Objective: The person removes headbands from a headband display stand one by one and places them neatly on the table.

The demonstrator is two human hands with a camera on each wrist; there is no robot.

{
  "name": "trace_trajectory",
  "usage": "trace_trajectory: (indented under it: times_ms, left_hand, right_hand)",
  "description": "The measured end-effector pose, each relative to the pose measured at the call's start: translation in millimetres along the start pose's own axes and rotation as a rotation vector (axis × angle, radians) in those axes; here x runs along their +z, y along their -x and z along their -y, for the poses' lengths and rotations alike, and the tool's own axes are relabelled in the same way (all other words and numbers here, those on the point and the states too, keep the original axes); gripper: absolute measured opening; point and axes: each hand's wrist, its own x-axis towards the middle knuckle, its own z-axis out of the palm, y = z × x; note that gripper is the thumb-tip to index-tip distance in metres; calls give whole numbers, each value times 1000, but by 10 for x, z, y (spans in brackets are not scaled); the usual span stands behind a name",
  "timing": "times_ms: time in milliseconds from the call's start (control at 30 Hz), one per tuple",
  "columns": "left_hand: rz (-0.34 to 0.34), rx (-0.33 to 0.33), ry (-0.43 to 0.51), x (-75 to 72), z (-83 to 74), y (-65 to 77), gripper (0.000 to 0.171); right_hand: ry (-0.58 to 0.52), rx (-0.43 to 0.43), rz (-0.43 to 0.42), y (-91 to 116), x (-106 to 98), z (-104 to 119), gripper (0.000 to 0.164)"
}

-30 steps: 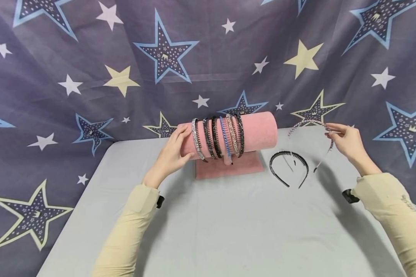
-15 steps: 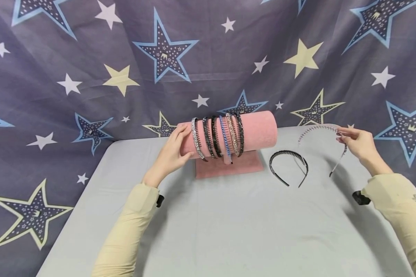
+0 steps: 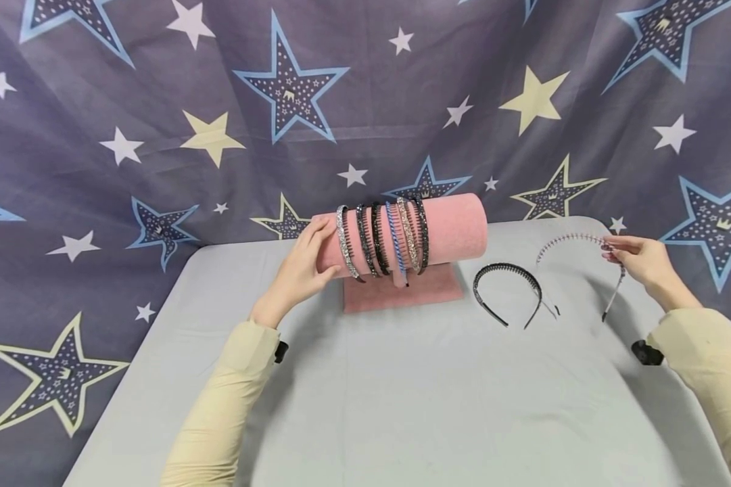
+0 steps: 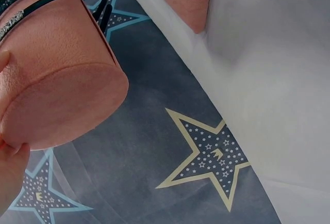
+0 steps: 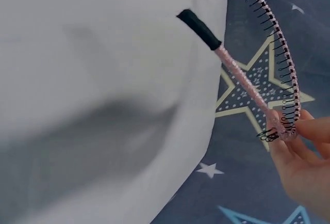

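A pink padded headband stand (image 3: 456, 226) lies across the back of the table with several headbands round its roll, among them a silver one (image 3: 345, 243) and a blue one (image 3: 394, 237). My left hand (image 3: 300, 267) grips the roll's left end. In the left wrist view, the thumb (image 4: 14, 167) lies at the rim of the flat end (image 4: 67, 105). Off to the right, my right hand (image 3: 648, 264) pinches a thin pink headband (image 3: 572, 237) by one side, raised with its ends pointing down. Its dark comb teeth and black-tipped end (image 5: 198, 28) show in the right wrist view.
A black toothed headband (image 3: 504, 268) lies on the grey-white table (image 3: 432, 385), between the stand and my right hand. Behind the table hangs a dark cloth (image 3: 365, 101) printed with stars. The stand's pink base (image 3: 371, 297) sits beneath the roll.
My right hand has moved to the right and slightly down, carrying the pink headband away from the stand. My left hand stays on the roll's end.
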Motion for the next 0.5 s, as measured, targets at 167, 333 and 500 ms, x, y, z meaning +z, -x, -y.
trace_trajectory:
  times_ms: [167, 333, 500]
  left_hand:
    - [-4, 0, -2, 2, 10, -2, 67]
    - [1, 0, -3, 6, 15, 1, 67]
    - [0, 5, -5, 11, 10, 1, 68]
  right_hand:
    - [-12, 23, 7, -58, -78, -200, 34]
    - [0, 102, -43, -230, -177, -641, 33]
    - [-26, 86, -57, -399, -268, -1083, 35]
